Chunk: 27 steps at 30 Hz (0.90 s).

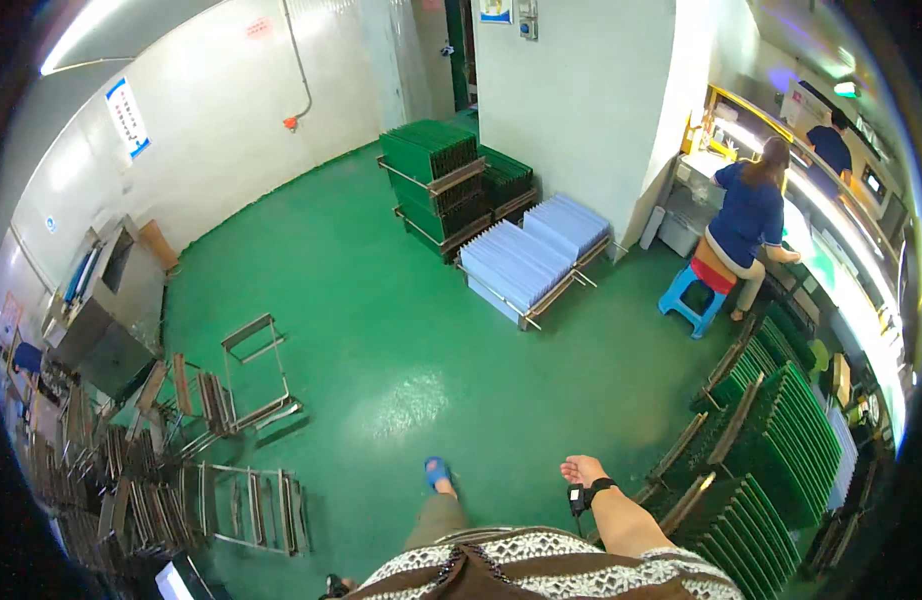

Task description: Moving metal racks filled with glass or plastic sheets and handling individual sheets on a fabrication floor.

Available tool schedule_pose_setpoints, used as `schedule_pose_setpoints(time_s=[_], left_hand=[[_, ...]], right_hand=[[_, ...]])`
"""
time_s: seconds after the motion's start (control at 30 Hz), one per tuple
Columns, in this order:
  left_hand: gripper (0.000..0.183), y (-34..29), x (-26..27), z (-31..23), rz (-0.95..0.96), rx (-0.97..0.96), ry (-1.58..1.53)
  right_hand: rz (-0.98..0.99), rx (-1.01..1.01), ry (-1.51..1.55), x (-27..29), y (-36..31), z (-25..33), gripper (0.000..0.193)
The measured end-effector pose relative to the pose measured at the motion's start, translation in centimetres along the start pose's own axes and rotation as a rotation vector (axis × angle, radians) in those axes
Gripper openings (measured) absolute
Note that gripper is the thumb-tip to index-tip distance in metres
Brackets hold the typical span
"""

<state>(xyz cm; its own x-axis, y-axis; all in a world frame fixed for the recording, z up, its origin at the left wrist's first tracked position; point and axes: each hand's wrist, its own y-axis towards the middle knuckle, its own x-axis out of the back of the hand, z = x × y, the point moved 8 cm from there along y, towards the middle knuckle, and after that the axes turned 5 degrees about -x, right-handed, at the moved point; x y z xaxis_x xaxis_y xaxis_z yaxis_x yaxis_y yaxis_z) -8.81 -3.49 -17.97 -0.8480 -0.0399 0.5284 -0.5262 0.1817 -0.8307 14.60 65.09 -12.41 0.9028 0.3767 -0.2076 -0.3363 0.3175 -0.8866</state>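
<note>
Barely showing, the left hand (349, 583) was well left of the nearest green panels (736, 532), its grip impossible to tell; the right hand (584, 470), loosely unclenched, hung near them; beyond them sat a person (753, 212)

Glare washes out the lit workbench (861, 335), the floor (406, 402) shines, and bent edges blacken.

Here's a glossy green floor (331, 270), and it's busy: metal rack frames (156, 510) crowding left, a rack of pale blue panels (568, 283) ahead, a blue plastic stool (679, 290), racks of green panels (738, 420) right!
</note>
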Motion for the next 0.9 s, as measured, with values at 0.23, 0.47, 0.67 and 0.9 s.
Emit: schedule_pose_setpoints(time_s=[0.23,0.47,0.67,0.9], left_hand=[[0.034,14.6,23.4,-9.8,0.021,-0.194,1.021],[0.010,35.5,48.0,-55.3,-0.429,-0.630,1.147],[0.027,44.9,53.6,-87.9,-0.415,-0.989,0.926],[0.061,59.2,56.8,-105.8,-0.205,-0.371,0.248]], right_hand=[[-0.181,0.050,0.080,0.1,8.5,8.7,0.020],[-0.226,0.125,0.487,-2.6,13.2,17.4,0.018],[-0.453,0.068,0.667,-5.7,18.2,27.1,0.011],[-0.508,0.404,0.048,-5.2,37.7,41.2,0.017]])
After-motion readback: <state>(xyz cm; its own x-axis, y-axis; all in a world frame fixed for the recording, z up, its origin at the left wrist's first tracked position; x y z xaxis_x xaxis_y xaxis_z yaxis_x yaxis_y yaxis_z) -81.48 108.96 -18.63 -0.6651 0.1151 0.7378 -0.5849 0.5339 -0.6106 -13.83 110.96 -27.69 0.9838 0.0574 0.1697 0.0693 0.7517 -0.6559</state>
